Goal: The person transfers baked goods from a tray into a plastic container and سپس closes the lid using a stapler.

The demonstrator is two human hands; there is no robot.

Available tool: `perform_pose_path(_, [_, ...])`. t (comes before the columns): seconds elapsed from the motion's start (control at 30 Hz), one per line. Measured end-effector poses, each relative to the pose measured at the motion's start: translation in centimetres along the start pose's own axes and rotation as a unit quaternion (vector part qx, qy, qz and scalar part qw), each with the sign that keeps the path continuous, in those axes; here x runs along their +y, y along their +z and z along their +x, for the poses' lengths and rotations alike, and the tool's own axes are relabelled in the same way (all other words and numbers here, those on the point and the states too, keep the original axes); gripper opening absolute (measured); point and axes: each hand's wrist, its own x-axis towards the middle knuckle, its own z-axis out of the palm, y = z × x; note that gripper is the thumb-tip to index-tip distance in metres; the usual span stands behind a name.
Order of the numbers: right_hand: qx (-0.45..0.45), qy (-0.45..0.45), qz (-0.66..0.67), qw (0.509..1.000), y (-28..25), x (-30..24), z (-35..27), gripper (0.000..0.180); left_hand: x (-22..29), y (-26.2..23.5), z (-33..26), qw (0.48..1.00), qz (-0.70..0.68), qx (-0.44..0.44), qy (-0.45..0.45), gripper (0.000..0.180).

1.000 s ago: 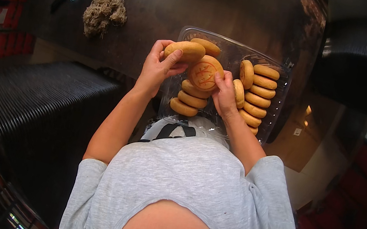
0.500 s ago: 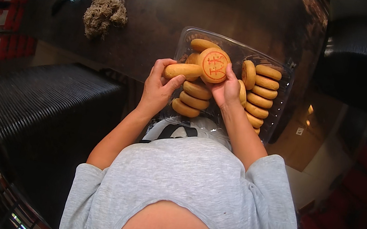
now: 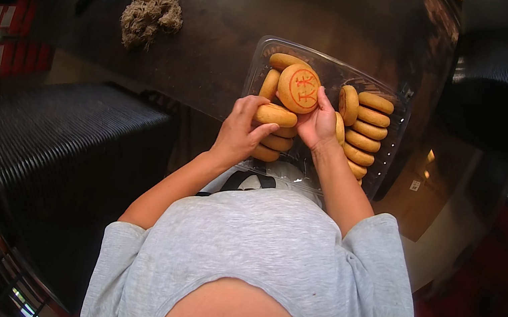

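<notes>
I see one clear mark, on the cake (image 3: 298,89) that my right hand (image 3: 319,125) holds: a red stamp (image 3: 304,91) on the face turned up toward me. It is a thin ring, with two signs built of short strokes inside it, one above the other and a little slanted. On the brown panel (image 3: 418,211) to my right sits a small white label (image 3: 415,185), its dark specks too small for me to read. Far to my left, the red stack (image 3: 15,16) bears pale patches (image 3: 1,17); whether they carry print, I cannot tell.
</notes>
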Motion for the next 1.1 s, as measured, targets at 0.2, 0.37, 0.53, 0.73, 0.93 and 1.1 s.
perform_pose_path(0.2, [0.086, -0.072, -0.064, 0.992, 0.4, 0.3, -0.2, 0.048, 1.1, 2.0, 1.4, 0.956, 0.285, -0.051, 0.046, 0.043])
perform_pose_path(0.37, [0.139, -0.150, -0.092, 0.974, -0.2, 1.0, 0.3, 0.046, 1.3, 1.1, 4.0, 0.927, 0.367, -0.005, 0.074, 0.052])
perform_pose_path(0.53, [0.142, -0.193, -0.070, 0.968, -1.4, 1.7, 1.2, 0.051, 1.8, 1.8, 7.2, 0.921, 0.383, -0.065, 0.015, 0.074])
perform_pose_path(0.73, [0.174, -0.219, -0.036, 0.960, 0.5, 1.8, 0.7, 0.054, -0.6, 3.2, 7.5, 0.901, 0.429, -0.061, 0.017, 0.075])
perform_pose_path(0.93, [0.221, -0.193, 0.050, 0.955, 1.8, 0.9, 0.8, 0.055, -1.9, 3.3, 8.2, 0.885, 0.444, -0.012, 0.140, 0.067])
perform_pose_path(1.1, [0.275, -0.100, 0.013, 0.956, 1.3, 0.2, 0.9, 0.051, -1.4, 2.0, 8.6, 0.907, 0.347, -0.032, 0.238, 0.063])
